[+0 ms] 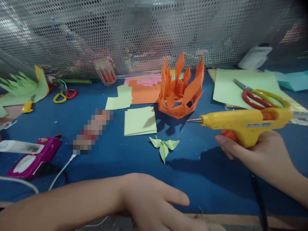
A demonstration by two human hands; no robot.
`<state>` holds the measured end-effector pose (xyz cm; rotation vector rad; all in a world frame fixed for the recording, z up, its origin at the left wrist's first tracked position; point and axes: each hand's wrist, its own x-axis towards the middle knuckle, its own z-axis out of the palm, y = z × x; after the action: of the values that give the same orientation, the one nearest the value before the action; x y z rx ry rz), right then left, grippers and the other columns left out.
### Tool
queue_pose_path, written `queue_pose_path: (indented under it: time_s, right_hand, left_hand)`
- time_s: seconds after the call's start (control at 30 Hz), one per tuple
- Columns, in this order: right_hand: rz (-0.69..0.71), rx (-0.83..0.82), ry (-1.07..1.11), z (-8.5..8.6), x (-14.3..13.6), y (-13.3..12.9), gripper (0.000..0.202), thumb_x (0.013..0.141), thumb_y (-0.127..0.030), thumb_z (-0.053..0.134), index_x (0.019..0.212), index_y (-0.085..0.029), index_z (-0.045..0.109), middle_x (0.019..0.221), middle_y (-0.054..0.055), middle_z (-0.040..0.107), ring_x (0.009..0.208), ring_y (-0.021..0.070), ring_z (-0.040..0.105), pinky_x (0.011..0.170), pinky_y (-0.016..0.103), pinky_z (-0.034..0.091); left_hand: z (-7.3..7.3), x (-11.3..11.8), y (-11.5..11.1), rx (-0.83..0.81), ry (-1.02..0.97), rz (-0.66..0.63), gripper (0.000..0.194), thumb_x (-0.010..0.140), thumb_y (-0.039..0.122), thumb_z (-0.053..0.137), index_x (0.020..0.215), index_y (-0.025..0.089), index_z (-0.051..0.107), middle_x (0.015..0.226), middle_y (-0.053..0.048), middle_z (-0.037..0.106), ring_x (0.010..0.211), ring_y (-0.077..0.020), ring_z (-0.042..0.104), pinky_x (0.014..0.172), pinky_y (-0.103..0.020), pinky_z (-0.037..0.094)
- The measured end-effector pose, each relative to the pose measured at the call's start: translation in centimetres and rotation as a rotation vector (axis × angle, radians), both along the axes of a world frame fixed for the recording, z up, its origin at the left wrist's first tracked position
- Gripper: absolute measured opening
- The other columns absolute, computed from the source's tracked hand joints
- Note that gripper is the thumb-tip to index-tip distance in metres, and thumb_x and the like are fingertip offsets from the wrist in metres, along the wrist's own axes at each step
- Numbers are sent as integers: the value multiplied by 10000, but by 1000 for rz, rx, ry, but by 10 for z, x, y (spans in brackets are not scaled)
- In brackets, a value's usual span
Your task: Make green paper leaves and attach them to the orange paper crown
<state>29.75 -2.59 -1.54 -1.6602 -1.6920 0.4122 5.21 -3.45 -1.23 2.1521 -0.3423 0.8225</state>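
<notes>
My right hand (262,160) is wrapped round the grip of a yellow hot glue gun (240,123), a finger at its orange trigger. The metal nozzle points left, in front of an orange folded-paper crown (180,96) with upright pointed petals. Below and left of the nozzle, a small light-green three-leaf paper piece (164,147) lies on the blue table (192,183). My left hand (158,202) hangs over the table's front edge, fingers stretched out and holding nothing; some fingertips are cut off by the frame.
A stack of green paper squares (140,121) lies mid-table. Scissors (262,96) rest on green sheets (243,83) at the right. At the left are a purple power box (36,157), a blurred-out device (91,131) on a white cable, and smaller scissors (64,93). Behind stands perforated metal mesh (96,32).
</notes>
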Motion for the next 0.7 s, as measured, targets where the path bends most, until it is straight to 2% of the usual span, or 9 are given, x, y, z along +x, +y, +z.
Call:
queue_pose_path:
  time_s: [0.07, 0.13, 0.2, 0.23, 0.33, 0.43, 0.5, 0.6, 0.7]
  right_hand:
    - [2, 1, -2, 0, -1, 1, 566, 671, -676, 661, 362, -235, 489, 348, 31, 541, 306, 180, 542, 310, 266, 455]
    - [5, 4, -4, 0, -1, 1, 556, 674, -654, 663, 354, -235, 488, 347, 29, 539, 308, 179, 544, 315, 265, 458]
    - [5, 10, -4, 1, -1, 0, 544, 676, -635, 665, 351, -237, 486, 345, 26, 535, 309, 179, 544, 316, 265, 457]
    - [3, 14, -2, 1, -1, 0, 539, 676, -629, 665, 352, -238, 486, 344, 24, 532, 308, 179, 542, 314, 265, 454]
    - [0, 26, -1, 4, -1, -2, 518, 683, -623, 654, 368, -242, 499, 348, 22, 537, 307, 178, 539, 310, 265, 448]
    - [6, 29, -3, 7, -1, -2, 515, 699, -609, 641, 366, -245, 494, 362, 23, 546, 319, 176, 548, 329, 267, 464]
    - [8, 28, -9, 7, -1, -2, 521, 704, -593, 641, 347, -248, 484, 368, 26, 550, 329, 180, 559, 333, 268, 465]
    - [-1, 37, -10, 6, -1, -3, 507, 696, -584, 640, 339, -254, 494, 364, 24, 545, 327, 181, 559, 327, 270, 452]
    - [-11, 48, 2, 6, -2, -4, 498, 688, -589, 627, 338, -258, 500, 358, 23, 538, 318, 176, 544, 321, 272, 438]
  left_hand:
    - [2, -2, -2, 236, 34, 55, 444, 893, 137, 367, 477, 270, 445, 712, -1, 704, 777, -168, 712, 571, -280, 530]
    - [2, -3, -5, 397, 108, 184, 329, 896, 167, 492, 595, 271, 575, 930, -10, 769, 796, -182, 708, 578, -297, 516]
    - [1, -4, -7, 478, 246, 364, 212, 935, 211, 528, 778, 239, 667, 1013, -39, 776, 754, -176, 691, 600, -298, 498]
    - [-1, -5, -8, 466, 286, 447, 168, 947, 209, 534, 864, 230, 678, 1017, -43, 776, 755, -168, 690, 619, -291, 488]
    - [-8, -7, -6, 377, 328, 702, 174, 962, 236, 530, 1093, 187, 633, 1057, -83, 759, 901, -214, 687, 790, -325, 497]
    - [-13, -9, 0, 197, 449, 947, 377, 904, 240, 594, 1268, 156, 541, 1251, -165, 658, 1166, -314, 595, 984, -463, 451]
    - [-15, -9, 5, 41, 531, 1051, 458, 861, 246, 633, 1293, 150, 519, 1307, -186, 607, 1225, -357, 541, 1006, -534, 435]
    - [-14, -9, 9, -155, 580, 1077, 359, 864, 208, 597, 1218, 160, 566, 1177, -140, 664, 1118, -325, 589, 952, -526, 468]
    - [-11, -9, 9, -285, 456, 992, 263, 893, 179, 576, 1154, 186, 603, 1055, -73, 701, 996, -232, 633, 931, -425, 493]
